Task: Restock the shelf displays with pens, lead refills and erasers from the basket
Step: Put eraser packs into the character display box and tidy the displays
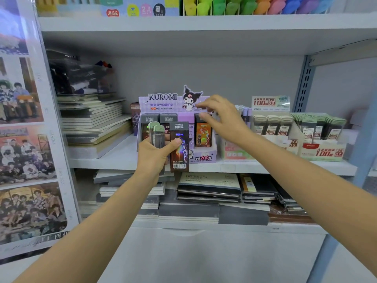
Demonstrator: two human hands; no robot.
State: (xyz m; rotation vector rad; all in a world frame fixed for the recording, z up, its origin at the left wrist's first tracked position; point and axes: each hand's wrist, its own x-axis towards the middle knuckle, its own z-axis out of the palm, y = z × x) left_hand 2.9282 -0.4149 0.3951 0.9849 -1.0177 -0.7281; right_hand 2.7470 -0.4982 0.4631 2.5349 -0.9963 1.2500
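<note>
My left hand (158,155) grips a bunch of lead refill packs in front of the purple Kuromi display box (173,103): a dark Ultraman pack (180,152) under my thumb and two green-capped cases (157,133) behind it. My right hand (221,117) hovers with fingers apart and nothing in it, over the right end of the Kuromi box, just above an orange refill pack (203,135) standing in it. Dark Ultraman packs (168,119) fill the box's back rows. The basket is not in view.
Beige display boxes of green-capped lead refills (318,129) stand to the right on the same white shelf (122,158). Stacked notebooks (95,121) lie on the left and more notebooks (208,186) on the shelf below. A poster panel (26,139) walls the left side.
</note>
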